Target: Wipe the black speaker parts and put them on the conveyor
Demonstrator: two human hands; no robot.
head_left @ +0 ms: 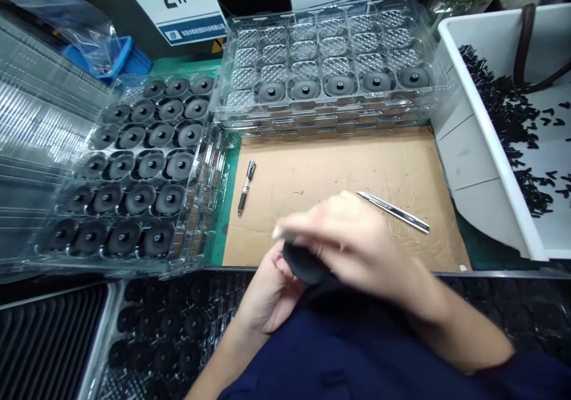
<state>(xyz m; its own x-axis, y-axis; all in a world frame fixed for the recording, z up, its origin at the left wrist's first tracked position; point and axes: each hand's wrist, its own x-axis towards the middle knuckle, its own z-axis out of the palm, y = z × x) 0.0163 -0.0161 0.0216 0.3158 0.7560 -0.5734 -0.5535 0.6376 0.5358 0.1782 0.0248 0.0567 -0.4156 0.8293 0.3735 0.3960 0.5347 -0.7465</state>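
Cardboard sheet [312, 168] plain brown; bin [491, 120] white; pen [246, 188] black and silver; counter [220, 209] green; sleeve [530, 367] navy blue.

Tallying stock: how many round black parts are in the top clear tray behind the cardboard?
5 round parts, side by side in the front row of the tray, one per pocket except the leftmost. None looks hidden.

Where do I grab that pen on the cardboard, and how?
Probably best at the middle of the slim black and silver pen, coming straight down from above. It lies flat on the brown cardboard sheet, long and thin, so pinch across its two long sides. Bare cardboard shows on each side, so your fingers should fit.
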